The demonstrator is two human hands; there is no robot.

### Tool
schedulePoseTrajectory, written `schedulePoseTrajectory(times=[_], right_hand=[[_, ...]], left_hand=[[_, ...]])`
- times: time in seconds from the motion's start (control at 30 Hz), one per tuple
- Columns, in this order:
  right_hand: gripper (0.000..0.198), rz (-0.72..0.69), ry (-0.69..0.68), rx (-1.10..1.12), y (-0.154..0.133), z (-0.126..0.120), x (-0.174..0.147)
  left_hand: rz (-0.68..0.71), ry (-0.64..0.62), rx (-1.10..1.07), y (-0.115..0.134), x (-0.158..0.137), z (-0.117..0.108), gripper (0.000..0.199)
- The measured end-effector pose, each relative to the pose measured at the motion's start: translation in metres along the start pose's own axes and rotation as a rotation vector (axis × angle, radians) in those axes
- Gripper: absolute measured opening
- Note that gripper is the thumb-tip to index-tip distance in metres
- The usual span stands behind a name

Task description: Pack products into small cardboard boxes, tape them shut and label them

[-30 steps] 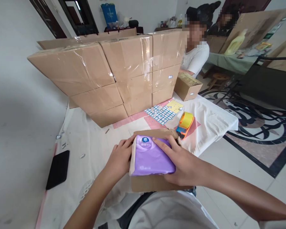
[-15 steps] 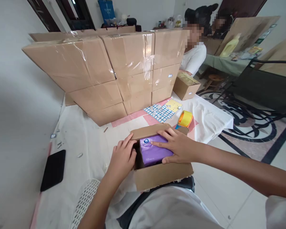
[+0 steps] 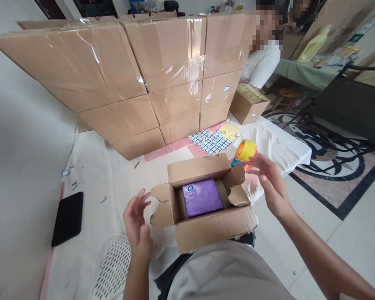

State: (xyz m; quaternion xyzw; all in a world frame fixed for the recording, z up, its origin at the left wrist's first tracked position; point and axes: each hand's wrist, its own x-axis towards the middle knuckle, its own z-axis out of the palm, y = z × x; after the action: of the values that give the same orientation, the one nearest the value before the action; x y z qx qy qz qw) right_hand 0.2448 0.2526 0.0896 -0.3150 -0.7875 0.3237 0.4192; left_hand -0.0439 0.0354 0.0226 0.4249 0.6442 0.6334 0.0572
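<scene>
A purple pack of tissues lies flat inside an open cardboard box, whose flaps stand spread outward. The box rests at the table's near edge, against my body. My left hand hovers beside the box's left flap, fingers apart and holding nothing. Off the box's right side, my right hand is raised and open, its fingertips close to a yellow tape roll on a dispenser with orange and blue parts. I cannot tell whether those fingertips touch the tape.
Taped cardboard boxes form a wall across the table's back. A smaller box stands near a seated person in a white sleeve. Blue-outlined label sheets, a black flat device and a white perforated piece lie on the white cloth.
Both hands have let go and moved apart, the right away from the tissue pack, the left off the box's edge. The pack now sits lower in the box and the flaps are spread.
</scene>
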Motion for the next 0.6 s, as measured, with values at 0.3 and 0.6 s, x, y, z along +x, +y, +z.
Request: schedulePoseTrajectory(times=[0.3,0.6], right_hand=[[0.046,-0.228,-0.595,0.029,0.006,0.008,-0.005],[0.049,-0.247,-0.497,0.103,0.015,0.010,-0.010]], left_hand=[[0.457,-0.471,0.338,-0.006,-0.006,0.009,0.098],[0.256,-0.329,0.468,-0.036,-0.016,-0.008,0.051]])
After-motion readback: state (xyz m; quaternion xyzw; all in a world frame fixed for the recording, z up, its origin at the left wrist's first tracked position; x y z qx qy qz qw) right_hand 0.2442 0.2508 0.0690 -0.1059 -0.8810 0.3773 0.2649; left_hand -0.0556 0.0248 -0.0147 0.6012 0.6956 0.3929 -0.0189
